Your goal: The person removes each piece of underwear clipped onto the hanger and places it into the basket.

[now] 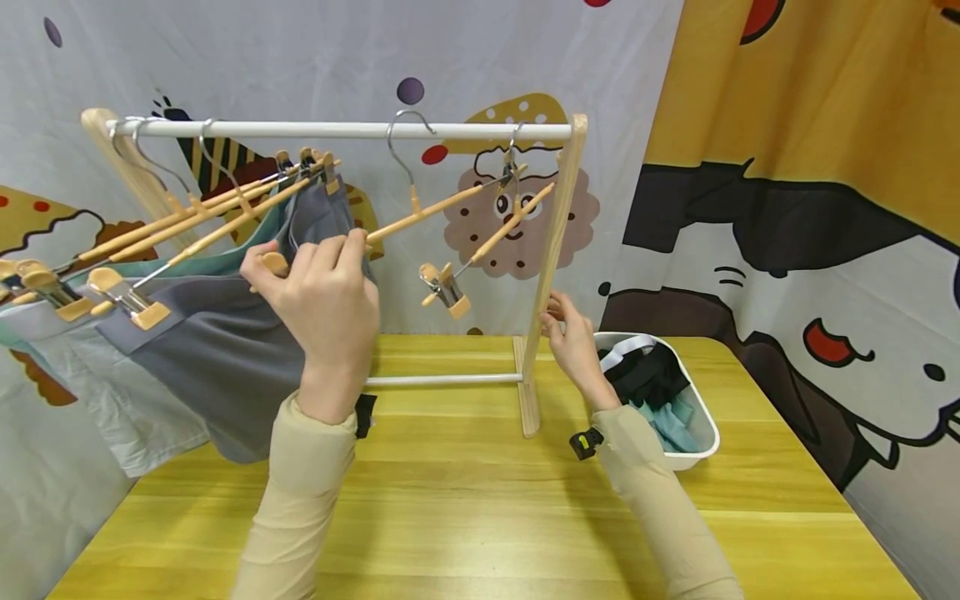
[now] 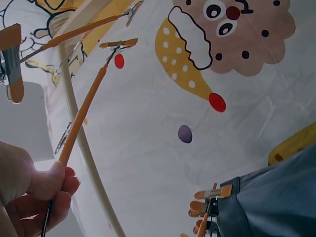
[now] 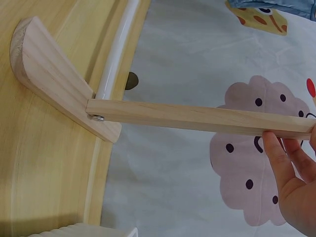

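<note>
My left hand grips a wooden clip hanger near its near end. This hanger's metal hook goes over the rack's white top rail. In the left wrist view, thumb and fingers pinch the hanger's rod. My right hand is at the right wooden post of the rack, its fingertips against the post's edge. Another bare clip hanger hangs close to that post. On the left, several hangers carry garments, among them a grey one with a clip on its waistband.
A white basket holding black and teal cloth stands right of the rack on the yellow wooden table. The rack's lower bar and foot are near the table's back edge. A printed curtain hangs behind.
</note>
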Motion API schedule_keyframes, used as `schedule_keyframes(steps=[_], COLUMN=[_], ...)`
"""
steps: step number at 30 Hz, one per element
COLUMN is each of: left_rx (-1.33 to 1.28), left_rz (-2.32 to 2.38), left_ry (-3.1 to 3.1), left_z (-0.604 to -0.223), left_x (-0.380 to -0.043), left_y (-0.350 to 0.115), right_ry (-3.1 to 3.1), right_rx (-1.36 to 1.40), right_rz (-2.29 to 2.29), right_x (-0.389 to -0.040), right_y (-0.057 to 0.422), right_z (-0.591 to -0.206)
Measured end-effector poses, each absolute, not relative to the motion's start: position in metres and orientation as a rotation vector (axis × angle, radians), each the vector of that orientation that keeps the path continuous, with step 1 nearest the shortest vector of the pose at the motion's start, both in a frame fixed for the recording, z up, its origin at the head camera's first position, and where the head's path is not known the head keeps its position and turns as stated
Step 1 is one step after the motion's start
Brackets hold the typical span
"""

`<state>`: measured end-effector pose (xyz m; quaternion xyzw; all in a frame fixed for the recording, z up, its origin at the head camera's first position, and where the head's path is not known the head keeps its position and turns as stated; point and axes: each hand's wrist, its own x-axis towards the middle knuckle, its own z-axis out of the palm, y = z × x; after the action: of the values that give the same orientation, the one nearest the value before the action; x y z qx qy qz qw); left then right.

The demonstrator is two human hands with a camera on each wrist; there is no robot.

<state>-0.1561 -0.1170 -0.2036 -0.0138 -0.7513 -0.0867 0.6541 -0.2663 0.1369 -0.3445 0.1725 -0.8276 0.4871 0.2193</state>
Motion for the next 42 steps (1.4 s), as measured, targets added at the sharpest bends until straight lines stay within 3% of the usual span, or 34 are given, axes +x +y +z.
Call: schedule_keyframes(steps=[17, 31, 42], left_rx=[-0.03, -0.092, -0.215], left_rz=[-0.197, -0.186, -0.39], left_ry=[-1.738, -1.674, -1.483], left_z=[-0.201, -0.227, -0.218], left_x=[-0.176, -0.179, -0.153], left_y=[-0.094, -0.084, -0.09], right_ry=[-2.289, -2.266, -2.27], right_rx=[0.479, 0.511, 0.497], right_rz=[1.351, 1.326, 1.319], right_x=[-0.266, -0.267, -0.267], right_y=[0.136, 0.136, 0.136], right_z=[-0.345, -0.347, -0.347])
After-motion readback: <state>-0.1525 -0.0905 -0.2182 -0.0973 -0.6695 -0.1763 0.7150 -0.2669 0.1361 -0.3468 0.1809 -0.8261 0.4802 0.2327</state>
